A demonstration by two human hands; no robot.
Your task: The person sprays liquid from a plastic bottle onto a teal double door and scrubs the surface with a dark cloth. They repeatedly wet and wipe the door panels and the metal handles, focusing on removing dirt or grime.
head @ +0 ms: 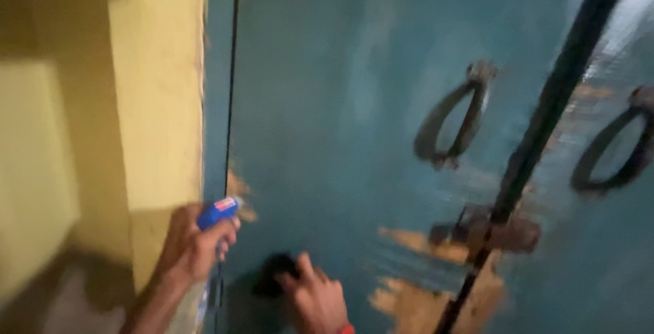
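My left hand (193, 245) is closed around a small blue tube or can with a white and red tip (219, 210), held up near the left edge of a teal double door (327, 102). My right hand (315, 300) presses a dark rag or pad (276, 272) flat against the lower part of the left door leaf. The picture is blurred, so the dark item's kind is unclear.
Each door leaf carries a dark curved pull handle (453, 119) (613, 150). A dark gap (545, 116) runs between the leaves, with a rusty latch (490, 232) low on it. Paint has worn off in orange patches (422, 300). A yellow wall (157, 88) stands at left.
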